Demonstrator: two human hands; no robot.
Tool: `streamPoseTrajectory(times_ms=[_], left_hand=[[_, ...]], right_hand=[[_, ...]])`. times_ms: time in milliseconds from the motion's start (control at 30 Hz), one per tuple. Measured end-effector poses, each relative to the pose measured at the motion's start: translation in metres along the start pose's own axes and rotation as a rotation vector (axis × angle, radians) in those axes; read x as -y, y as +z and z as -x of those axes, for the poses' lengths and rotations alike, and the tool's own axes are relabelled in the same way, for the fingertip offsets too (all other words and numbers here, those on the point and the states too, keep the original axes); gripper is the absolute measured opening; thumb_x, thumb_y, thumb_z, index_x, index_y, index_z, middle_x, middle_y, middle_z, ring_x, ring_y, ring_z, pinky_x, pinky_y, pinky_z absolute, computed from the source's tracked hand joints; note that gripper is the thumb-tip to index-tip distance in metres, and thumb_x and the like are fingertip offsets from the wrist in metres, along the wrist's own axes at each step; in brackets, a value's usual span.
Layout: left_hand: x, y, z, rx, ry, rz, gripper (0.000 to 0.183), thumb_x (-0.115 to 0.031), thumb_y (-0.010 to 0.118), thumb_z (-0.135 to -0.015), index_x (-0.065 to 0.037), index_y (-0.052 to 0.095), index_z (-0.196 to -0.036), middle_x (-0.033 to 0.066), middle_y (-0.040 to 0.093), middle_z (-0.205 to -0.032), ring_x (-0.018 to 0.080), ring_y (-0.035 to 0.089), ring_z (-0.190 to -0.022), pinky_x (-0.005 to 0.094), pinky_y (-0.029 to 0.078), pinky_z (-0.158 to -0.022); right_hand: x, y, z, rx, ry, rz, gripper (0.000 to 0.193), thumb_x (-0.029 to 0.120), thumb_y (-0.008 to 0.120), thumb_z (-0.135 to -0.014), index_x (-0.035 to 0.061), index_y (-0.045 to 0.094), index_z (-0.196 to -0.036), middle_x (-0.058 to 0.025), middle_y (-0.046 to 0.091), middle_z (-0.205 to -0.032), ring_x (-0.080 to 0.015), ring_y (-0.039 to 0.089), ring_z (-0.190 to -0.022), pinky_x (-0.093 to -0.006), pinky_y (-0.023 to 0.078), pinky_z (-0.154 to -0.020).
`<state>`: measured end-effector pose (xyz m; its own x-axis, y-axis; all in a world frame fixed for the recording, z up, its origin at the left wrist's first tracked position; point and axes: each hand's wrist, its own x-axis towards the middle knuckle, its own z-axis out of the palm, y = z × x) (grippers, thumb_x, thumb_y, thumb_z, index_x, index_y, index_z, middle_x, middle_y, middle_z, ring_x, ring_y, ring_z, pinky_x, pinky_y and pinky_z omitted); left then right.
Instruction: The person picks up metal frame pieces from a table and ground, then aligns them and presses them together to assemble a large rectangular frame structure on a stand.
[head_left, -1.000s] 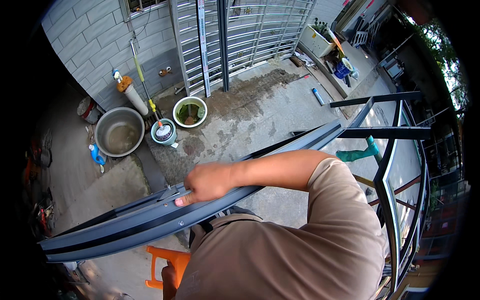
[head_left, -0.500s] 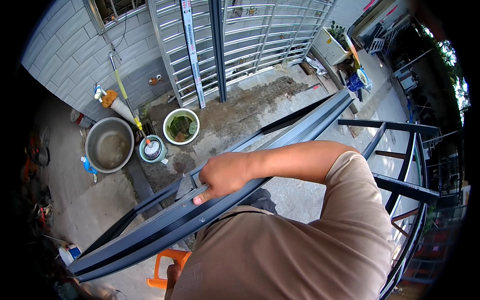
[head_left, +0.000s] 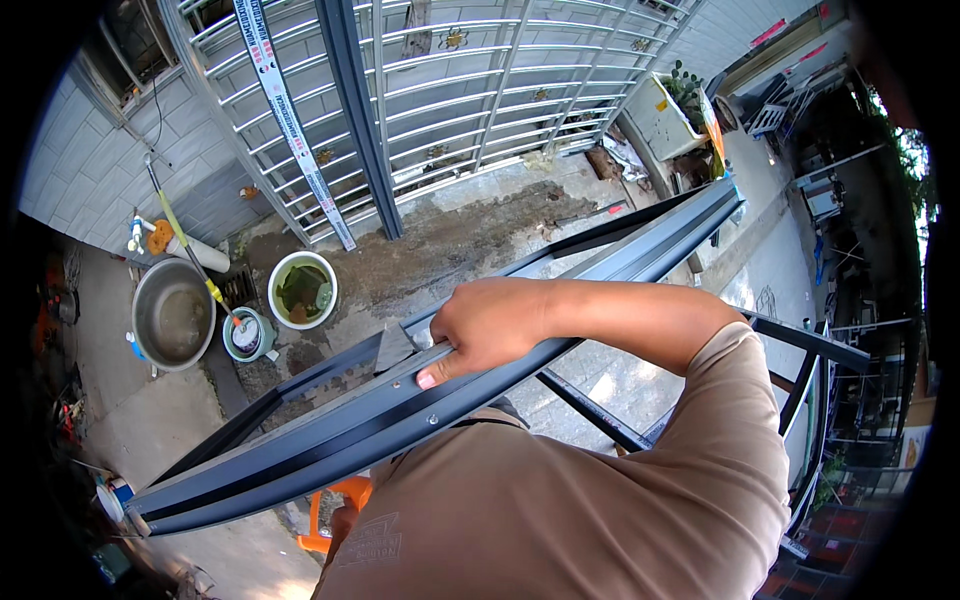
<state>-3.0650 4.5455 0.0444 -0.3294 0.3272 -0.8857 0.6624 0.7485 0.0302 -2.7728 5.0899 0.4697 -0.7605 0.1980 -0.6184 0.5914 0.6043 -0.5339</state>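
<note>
A long dark grey metal frame [head_left: 290,450] slants across in front of my body, from lower left to upper right. My right hand [head_left: 495,325] is wrapped round its upper rail, thumb on the near side. A small screw head shows on the rail below the thumb. Low at the left, partly hidden by my shirt, my left hand [head_left: 342,522] is at an orange plastic stool [head_left: 314,520] and appears to grip it; its fingers are mostly hidden.
A steel barred grille [head_left: 450,90] leans on the tiled wall, with a dark post [head_left: 365,130] against it. A large metal basin [head_left: 173,315], a small bucket [head_left: 248,335] and a white tub [head_left: 303,290] stand on the floor. More dark framing [head_left: 590,412] lies at right.
My view has shifted, so the grille, basin and tubs sit further left. The grey frame has stayed in my right hand, and the stool has kept its place beside my left hand.
</note>
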Motion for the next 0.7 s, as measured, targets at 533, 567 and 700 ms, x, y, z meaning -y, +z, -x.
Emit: streamPoseTrajectory(times_ms=[533,567,700], left_hand=[[-0.29,-0.003,-0.034,-0.105,0.229,-0.138,0.057,-0.048,0.041,-0.11,0.0,0.052,-0.14,0.0241,0.076,-0.096,0.0469,0.073,-0.095,0.0557,0.057,-0.08],[-0.333,-0.022,-0.022,0.013,-0.107,0.051,0.078,-0.061,0.026,-0.11,0.004,0.067,-0.125,0.0263,0.076,-0.107,0.0477,0.071,-0.107,0.0552,0.056,-0.091],[-0.459,-0.084,0.01,0.112,-0.291,0.066,0.087,-0.064,0.016,-0.11,0.003,0.071,-0.121,0.0274,0.073,-0.121,0.0448,0.068,-0.119,0.0546,0.054,-0.101]], right_hand=[[-0.313,-0.139,0.054,0.014,0.052,-0.015,0.07,0.068,0.067,-0.093,-0.0009,0.072,-0.097,-0.0226,0.068,-0.073,-0.0465,0.069,-0.079,-0.052,0.053,-0.073],[-0.331,-0.145,0.058,-0.007,0.052,-0.033,0.068,0.067,0.068,-0.093,-0.0009,0.072,-0.098,-0.0228,0.068,-0.074,-0.0465,0.069,-0.08,-0.0519,0.053,-0.073],[-0.417,-0.183,0.073,0.062,0.101,-0.015,0.068,0.068,0.067,-0.093,-0.0002,0.071,-0.097,-0.0226,0.07,-0.077,-0.0451,0.071,-0.085,-0.0525,0.055,-0.079]])
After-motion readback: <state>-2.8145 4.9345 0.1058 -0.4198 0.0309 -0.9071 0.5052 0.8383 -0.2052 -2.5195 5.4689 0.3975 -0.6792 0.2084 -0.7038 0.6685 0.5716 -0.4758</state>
